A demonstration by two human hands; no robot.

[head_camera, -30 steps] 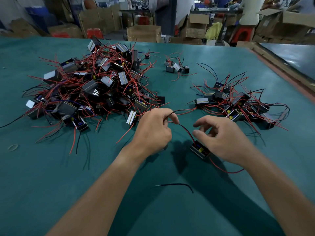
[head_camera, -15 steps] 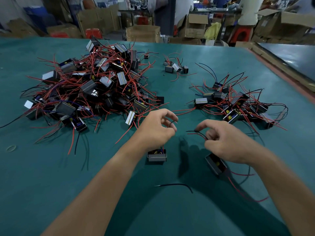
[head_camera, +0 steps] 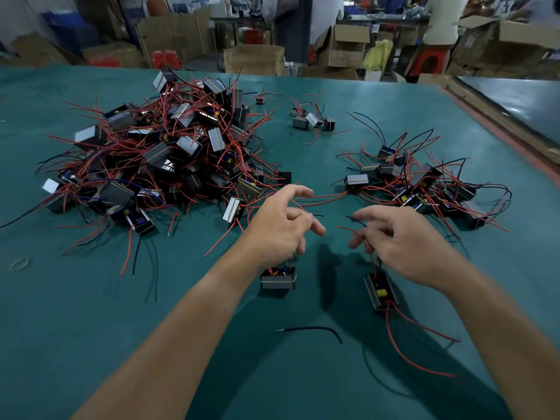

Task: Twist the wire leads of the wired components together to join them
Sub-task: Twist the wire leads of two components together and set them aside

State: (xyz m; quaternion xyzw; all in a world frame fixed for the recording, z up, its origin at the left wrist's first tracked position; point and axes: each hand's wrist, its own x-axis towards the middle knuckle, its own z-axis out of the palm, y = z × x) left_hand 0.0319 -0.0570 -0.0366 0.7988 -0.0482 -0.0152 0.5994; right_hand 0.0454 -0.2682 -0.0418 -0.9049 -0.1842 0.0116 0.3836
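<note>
A loose black wire offcut (head_camera: 309,329) lies nearest on the teal-green table mat (head_camera: 91,313). Beyond it sit 2 small black box-shaped wired components, well apart: the left component (head_camera: 278,279) and the right component (head_camera: 382,291). The left hand (head_camera: 281,230) hangs over the left component with fingers half spread; I cannot tell whether it grips any lead. The right hand (head_camera: 403,237) curls its fingers round the thin red lead (head_camera: 368,254) rising from the right component. Farther off lie a large tangled pile (head_camera: 169,159) and a smaller pile (head_camera: 424,183).
</note>
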